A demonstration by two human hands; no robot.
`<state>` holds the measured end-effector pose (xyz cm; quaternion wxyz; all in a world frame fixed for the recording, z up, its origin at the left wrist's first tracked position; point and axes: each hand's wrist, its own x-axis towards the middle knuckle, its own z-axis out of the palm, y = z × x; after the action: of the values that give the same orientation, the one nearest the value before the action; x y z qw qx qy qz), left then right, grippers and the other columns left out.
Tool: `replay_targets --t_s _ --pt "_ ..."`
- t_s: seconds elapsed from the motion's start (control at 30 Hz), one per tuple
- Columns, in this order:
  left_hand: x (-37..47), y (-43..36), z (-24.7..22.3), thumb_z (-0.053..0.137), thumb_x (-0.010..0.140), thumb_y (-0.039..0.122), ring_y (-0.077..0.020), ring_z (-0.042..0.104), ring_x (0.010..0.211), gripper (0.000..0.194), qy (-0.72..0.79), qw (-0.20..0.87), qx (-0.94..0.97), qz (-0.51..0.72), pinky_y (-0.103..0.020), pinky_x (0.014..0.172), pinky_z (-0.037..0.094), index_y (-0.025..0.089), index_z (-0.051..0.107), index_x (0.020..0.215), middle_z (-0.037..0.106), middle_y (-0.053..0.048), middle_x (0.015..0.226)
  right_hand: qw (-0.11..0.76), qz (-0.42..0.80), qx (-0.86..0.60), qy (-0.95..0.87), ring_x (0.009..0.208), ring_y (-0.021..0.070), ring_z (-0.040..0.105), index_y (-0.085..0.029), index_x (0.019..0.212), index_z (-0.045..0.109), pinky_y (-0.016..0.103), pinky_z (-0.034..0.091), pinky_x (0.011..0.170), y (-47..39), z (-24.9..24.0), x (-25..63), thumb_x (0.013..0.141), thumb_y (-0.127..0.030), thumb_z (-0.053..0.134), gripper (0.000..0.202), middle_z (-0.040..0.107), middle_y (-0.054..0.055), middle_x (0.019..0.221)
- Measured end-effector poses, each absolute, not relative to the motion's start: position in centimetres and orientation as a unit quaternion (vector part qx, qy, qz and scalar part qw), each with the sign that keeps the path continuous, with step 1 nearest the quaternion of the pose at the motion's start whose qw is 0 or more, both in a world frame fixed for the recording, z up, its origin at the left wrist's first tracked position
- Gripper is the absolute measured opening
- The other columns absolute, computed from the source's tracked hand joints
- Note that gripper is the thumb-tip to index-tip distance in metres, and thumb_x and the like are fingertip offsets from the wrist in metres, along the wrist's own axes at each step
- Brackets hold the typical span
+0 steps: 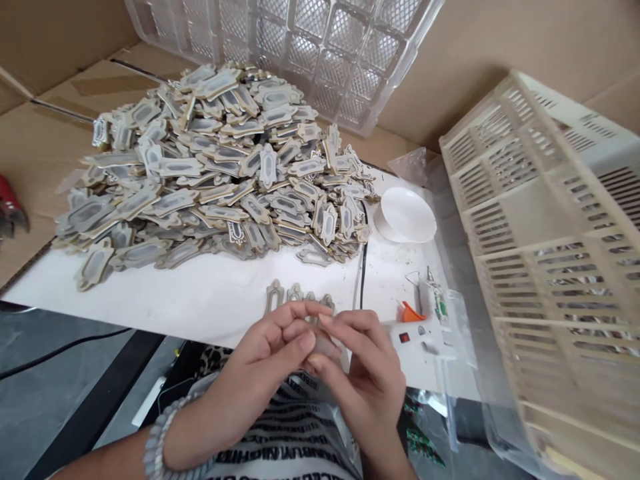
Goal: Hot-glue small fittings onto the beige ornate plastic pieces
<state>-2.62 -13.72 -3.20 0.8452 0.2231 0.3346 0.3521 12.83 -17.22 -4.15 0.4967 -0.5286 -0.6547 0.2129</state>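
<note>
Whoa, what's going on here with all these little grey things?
A person's left hand and right hand meet near the edge of the white table; what's between them is too hidden to name. Just beyond is a short row of grey pieces, and behind that, a big heap of frame-shaped pieces.
</note>
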Motion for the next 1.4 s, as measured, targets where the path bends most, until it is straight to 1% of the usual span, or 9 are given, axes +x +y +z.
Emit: replay_targets --t_s 0.2,0.4,0.57,0.7,0.87,1.03,1.1,1.23,1.4 --pt "-2.8 -13.5 -3.2 0.083 0.085 0.043 -0.0151 0.071 0.085 0.036 0.333 0.846 0.241 0.339 -0.021 0.081 0.055 0.028 0.076 0.117 0.077 -0.003 0.087 0.451 0.183 -0.525 -0.698 0.087 0.0185 0.063 -0.030 0.118 0.073 0.035 0.058 0.071 -17.0 -3.8 13.7 0.097 -0.025 0.070 0.022 0.063 0.002 0.095" --pt "-2.4 -13.3 -2.5 0.088 0.075 0.052 -0.0205 0.070 0.108 0.033 0.369 0.840 0.219 0.331 -0.023 0.091 0.057 0.028 0.084 0.098 0.079 -0.006 0.113 0.468 0.136 -0.490 -0.722 0.089 0.0177 0.062 -0.026 0.118 0.072 0.032 0.057 0.069 -16.7 -3.8 13.9 0.097 -0.020 0.069 0.021 0.063 0.003 0.096" --pt "-2.1 -13.6 -2.4 0.093 0.068 0.051 -0.0153 0.068 0.091 0.041 0.400 0.839 0.178 0.322 -0.016 0.074 0.055 0.025 0.084 0.099 0.079 -0.008 0.111 0.474 0.091 -0.490 -0.726 0.083 0.0171 0.061 -0.025 0.116 0.070 0.034 0.056 0.067 -16.6 -4.0 13.7 0.098 -0.019 0.067 0.019 0.063 0.003 0.093" --pt "-1.7 -13.4 -2.2 0.094 0.067 0.046 -0.0091 0.053 0.067 0.043 0.378 0.866 0.127 0.301 -0.014 0.060 0.048 0.022 0.084 0.102 0.071 -0.004 0.080 0.474 0.085 -0.506 -0.716 0.081 0.0172 0.061 -0.025 0.114 0.070 0.034 0.056 0.066 -16.5 -4.0 13.5 0.095 -0.014 0.070 0.022 0.065 0.001 0.091" --pt "-1.0 -12.6 -2.0 0.093 0.064 0.040 -0.0069 0.045 0.064 0.039 0.358 0.885 0.063 0.292 -0.014 0.061 0.048 0.019 0.083 0.096 0.063 -0.001 0.077 0.479 0.085 -0.507 -0.711 0.084 0.0167 0.059 -0.023 0.111 0.068 0.032 0.054 0.069 -16.4 -3.7 13.1 0.092 -0.007 0.069 0.026 0.064 0.001 0.093" --pt "-0.7 -12.5 -2.0 0.093 0.066 0.046 -0.0119 0.060 0.086 0.036 0.388 0.857 0.113 0.320 -0.014 0.076 0.053 0.022 0.083 0.091 0.069 -0.003 0.089 0.460 0.102 -0.528 -0.706 0.091 0.0172 0.056 -0.022 0.105 0.068 0.033 0.052 0.078 -16.6 -3.0 12.8 0.092 -0.005 0.065 0.022 0.060 0.002 0.097" --pt "-0.9 -12.8 -2.3 0.090 0.069 0.051 -0.0120 0.061 0.086 0.038 0.389 0.850 0.150 0.322 -0.015 0.076 0.053 0.023 0.083 0.093 0.069 -0.003 0.088 0.460 0.126 -0.539 -0.694 0.092 0.0169 0.056 -0.023 0.104 0.069 0.033 0.051 0.081 -16.7 -2.8 12.8 0.093 -0.008 0.064 0.019 0.060 0.001 0.095" --pt "-1.8 -13.1 -3.3 0.066 0.090 0.065 -0.0090 0.047 0.062 0.045 0.393 0.783 0.353 0.329 -0.017 0.057 0.043 0.023 0.079 0.096 0.060 0.001 0.072 0.478 0.190 -0.574 -0.637 0.088 0.0166 0.057 -0.027 0.098 0.071 0.031 0.049 0.078 -16.8 -2.5 13.2 0.095 -0.013 0.065 0.015 0.060 -0.001 0.089" --pt "-3.0 -12.5 -3.6 0.051 0.104 0.046 -0.0102 0.052 0.066 0.044 0.363 0.618 0.621 0.316 -0.020 0.062 0.041 0.018 0.063 0.072 0.056 0.002 0.068 0.478 0.245 -0.576 -0.617 0.088 0.0170 0.058 -0.028 0.098 0.073 0.030 0.050 0.076 -17.1 -2.3 13.6 0.096 -0.016 0.063 0.016 0.062 0.000 0.088"
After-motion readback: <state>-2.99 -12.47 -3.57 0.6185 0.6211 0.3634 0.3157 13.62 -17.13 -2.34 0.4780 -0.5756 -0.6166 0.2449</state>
